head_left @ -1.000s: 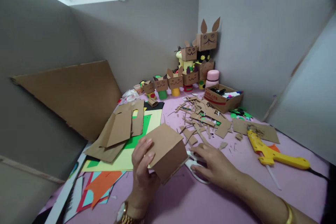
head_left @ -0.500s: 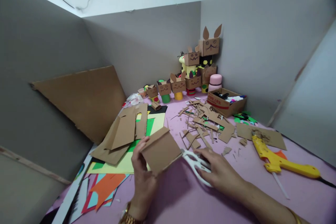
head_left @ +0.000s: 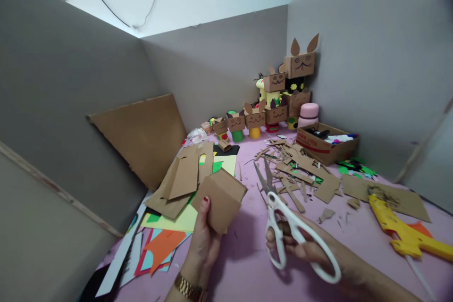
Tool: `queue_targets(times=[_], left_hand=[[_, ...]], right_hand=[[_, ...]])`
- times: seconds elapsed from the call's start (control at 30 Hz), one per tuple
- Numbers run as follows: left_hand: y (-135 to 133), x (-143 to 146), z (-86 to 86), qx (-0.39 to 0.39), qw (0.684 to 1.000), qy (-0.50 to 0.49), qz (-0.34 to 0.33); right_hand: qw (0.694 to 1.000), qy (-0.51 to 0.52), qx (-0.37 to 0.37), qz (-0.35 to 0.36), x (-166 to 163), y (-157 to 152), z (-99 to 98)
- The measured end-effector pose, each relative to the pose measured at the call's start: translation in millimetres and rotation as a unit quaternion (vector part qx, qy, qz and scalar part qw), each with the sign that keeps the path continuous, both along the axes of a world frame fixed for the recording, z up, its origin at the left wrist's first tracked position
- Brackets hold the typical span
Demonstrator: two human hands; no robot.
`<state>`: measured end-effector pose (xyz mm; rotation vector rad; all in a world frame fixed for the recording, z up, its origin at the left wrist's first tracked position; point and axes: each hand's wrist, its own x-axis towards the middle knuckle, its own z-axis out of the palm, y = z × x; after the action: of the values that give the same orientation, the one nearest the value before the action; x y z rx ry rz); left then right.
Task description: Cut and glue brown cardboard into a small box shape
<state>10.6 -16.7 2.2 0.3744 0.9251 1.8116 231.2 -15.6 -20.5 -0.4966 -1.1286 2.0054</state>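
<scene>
My left hand [head_left: 204, 240] is closed on a folded brown cardboard piece [head_left: 220, 199], held upright above the pink table [head_left: 244, 269]. My right hand [head_left: 304, 250] grips white-handled scissors [head_left: 283, 226] through the handle loops. Their metal blades point up and away, a little apart, to the right of the cardboard piece and not touching it.
Cardboard sheets [head_left: 186, 177] lie on coloured paper [head_left: 166, 240] at the left. Cardboard scraps [head_left: 300, 167] litter the middle. A yellow glue gun [head_left: 406, 233] lies at the right. A small open box [head_left: 327, 144] and cardboard animal figures [head_left: 276, 99] stand in the far corner. A large cardboard panel [head_left: 141, 134] leans on the left wall.
My right hand picked the scissors up off the table and raised them, blades pointing up. My left hand turned the cardboard piece more upright. The camera view swung left.
</scene>
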Motion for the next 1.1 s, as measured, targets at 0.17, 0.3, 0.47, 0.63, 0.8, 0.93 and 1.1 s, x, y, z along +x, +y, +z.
queue_targets(times=[0.17, 0.3, 0.47, 0.63, 0.8, 0.93, 1.1], left_hand=[[0, 0, -0.9, -0.002, 1.0, 0.0, 0.0], [1, -1, 0.8, 0.002, 1.0, 0.002, 0.014], [-1, -1, 3.0, 0.001, 1.0, 0.009, 0.024], [-1, 0, 2.9, 0.009, 1.0, 0.004, 0.019], [-1, 2, 1.1, 0.014, 1.0, 0.0, 0.014], [-1, 3, -0.2, 0.006, 1.0, -0.001, 0.018], [-1, 4, 0.8, 0.01, 1.0, -0.011, 0.023]], right_hand=[[0.988, -0.121, 0.06, -0.07, 0, 1, -9.6], [0.958, -0.216, 0.136, -0.13, 4, 1, -11.7], [0.942, -0.279, 0.173, -0.067, 2, -5, -2.2], [0.925, -0.3, 0.216, -0.084, 1, -9, 6.2], [0.894, -0.324, 0.294, -0.095, 4, -6, 4.0], [0.874, -0.339, 0.332, -0.099, 4, -5, 3.2], [0.873, -0.33, 0.345, -0.098, 5, -7, 6.3]])
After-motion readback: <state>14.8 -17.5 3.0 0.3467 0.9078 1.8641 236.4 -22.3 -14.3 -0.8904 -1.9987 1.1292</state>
